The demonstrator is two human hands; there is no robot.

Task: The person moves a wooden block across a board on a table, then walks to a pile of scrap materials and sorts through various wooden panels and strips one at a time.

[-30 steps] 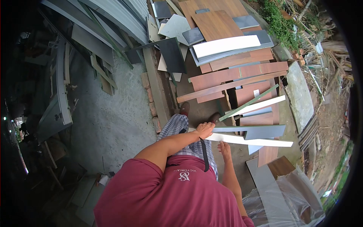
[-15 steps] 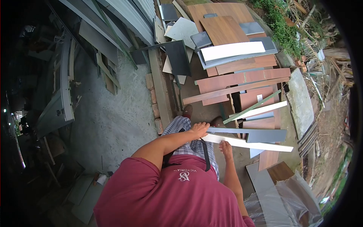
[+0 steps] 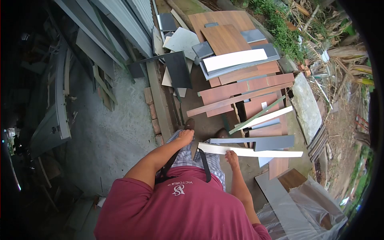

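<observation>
My left hand [image 3: 186,137] is over my left thigh, off the boards, with its fingers loosely bent and nothing visible in them. My right hand [image 3: 231,157] has its fingers closed at the near edge of a long white strip of board [image 3: 264,153]. The strip's left end lies by my right thigh, and its other end points right. Just beyond it, roughly parallel, is a grey board [image 3: 276,142] with a narrow arm at the left and a wider right part. The underside of the strip is hidden.
Brown, grey and white panels [image 3: 248,85] lie in front of me, with a thin green strip [image 3: 258,115] across some. A stone slab [image 3: 306,108] lies at the right. Plastic-covered boards [image 3: 316,204] are near my right elbow. A brick edge [image 3: 153,111] borders the concrete floor at left.
My left hand has come off the end of the grey board and moved left over my thigh. My right hand has moved onto the edge of the white strip. The whole view has shifted slightly.
</observation>
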